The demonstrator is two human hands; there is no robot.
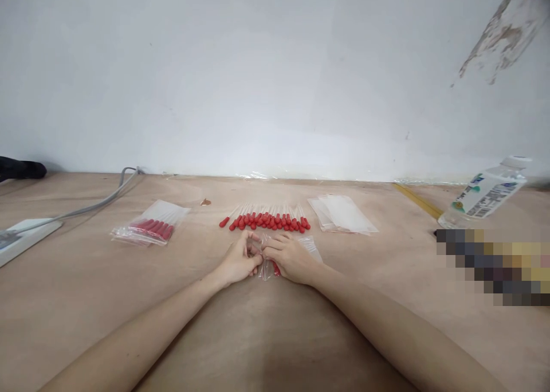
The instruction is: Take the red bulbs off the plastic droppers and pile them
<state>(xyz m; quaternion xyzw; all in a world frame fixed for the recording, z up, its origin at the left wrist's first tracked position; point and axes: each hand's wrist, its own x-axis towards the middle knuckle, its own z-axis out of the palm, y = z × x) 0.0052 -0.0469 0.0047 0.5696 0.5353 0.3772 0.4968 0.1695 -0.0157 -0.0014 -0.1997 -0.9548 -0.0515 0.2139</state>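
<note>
Between left hand (244,258) and right hand (289,257), both pinching it: crinkled clear bag (266,271), red tip (276,269) showing inside.

From where I stand, I see one plain white wall (258,77) rising behind the table (107,300), whose top is light brown like wood. High above the back right corner, the wall has a rough, brownish peeled patch (509,36). The light is pale and soft, with faint shadow toward the front edge.
</note>
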